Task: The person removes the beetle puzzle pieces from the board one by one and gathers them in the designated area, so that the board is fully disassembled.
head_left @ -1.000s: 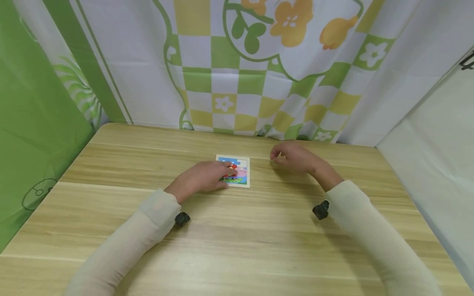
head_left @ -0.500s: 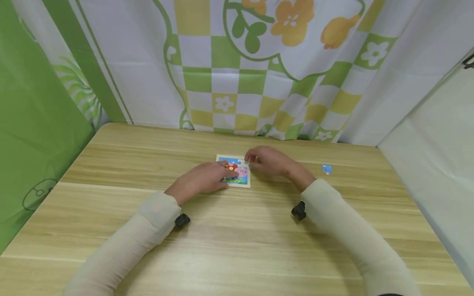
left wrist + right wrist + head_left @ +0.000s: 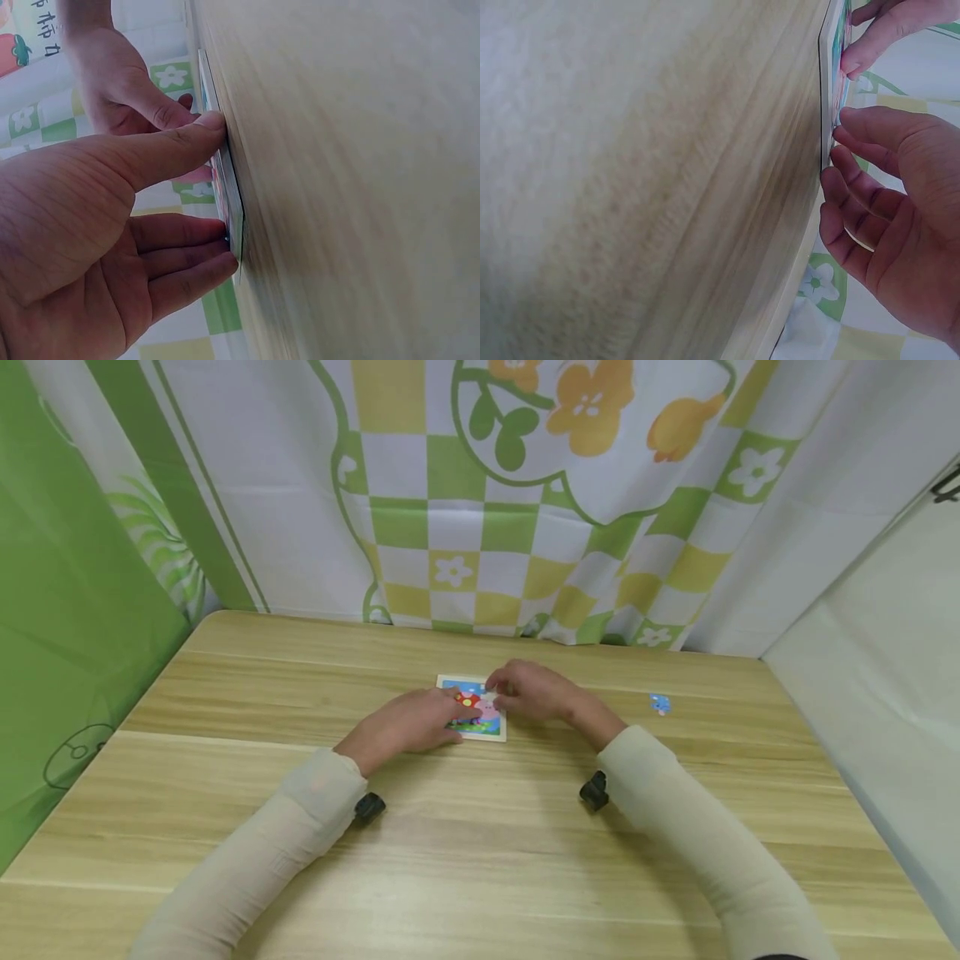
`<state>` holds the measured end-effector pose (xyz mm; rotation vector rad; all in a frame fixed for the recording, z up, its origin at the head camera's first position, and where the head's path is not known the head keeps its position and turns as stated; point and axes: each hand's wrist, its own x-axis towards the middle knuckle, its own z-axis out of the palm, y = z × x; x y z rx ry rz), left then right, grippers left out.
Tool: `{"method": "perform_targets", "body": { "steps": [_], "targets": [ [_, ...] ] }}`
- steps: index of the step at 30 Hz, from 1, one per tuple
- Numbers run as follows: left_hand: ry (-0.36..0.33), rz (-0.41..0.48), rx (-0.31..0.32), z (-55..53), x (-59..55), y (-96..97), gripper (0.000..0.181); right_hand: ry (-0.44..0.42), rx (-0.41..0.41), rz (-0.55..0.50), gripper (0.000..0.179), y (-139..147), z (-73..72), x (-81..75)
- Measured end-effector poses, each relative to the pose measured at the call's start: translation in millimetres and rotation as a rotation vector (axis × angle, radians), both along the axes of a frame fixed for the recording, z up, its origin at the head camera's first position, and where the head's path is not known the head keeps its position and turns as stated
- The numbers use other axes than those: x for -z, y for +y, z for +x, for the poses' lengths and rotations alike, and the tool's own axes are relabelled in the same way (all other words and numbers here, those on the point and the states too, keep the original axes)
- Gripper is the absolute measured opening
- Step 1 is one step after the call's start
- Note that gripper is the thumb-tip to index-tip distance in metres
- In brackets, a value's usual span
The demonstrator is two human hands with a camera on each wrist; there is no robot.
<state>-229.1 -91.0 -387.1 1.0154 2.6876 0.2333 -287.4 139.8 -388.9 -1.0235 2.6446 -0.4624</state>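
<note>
Puzzle (image 3: pixel 487 727) steadied at nine o'clock

Your left hand (image 3: pixel 411 718) rests on it, thumb and fingers apart, presumably to stop it sliding. It lies flat, straight out toward twelve. A loose blue piece (image 3: pixel 660 704), visible only in the head view, sits well off at three. Your right hand (image 3: pixel 534 689) works the two o'clock corner; the right wrist view shows thumb and index close together, but you can't tell if they pinch anything.

1 loose piece (image 3: pixel 660 704) lies right of the puzzle (image 3: pixel 482 727) on the table (image 3: pixel 450 843); curtain (image 3: pixel 480 531) behind.
</note>
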Motion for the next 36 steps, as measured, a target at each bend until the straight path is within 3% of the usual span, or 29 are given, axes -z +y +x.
{"method": "perform_targets", "body": {
  "steps": [11,36],
  "targets": [
    [-0.008,-0.032,-0.01,0.3,-0.1,-0.4,0.051,-0.038,-0.012,-0.081,0.028,-5.3,-1.9,4.8],
    [0.024,-0.039,0.014,-0.7,-1.0,2.7,0.051,-0.067,0.166,-0.124,0.022,-14.4,-1.9,2.8]
  ]
}}
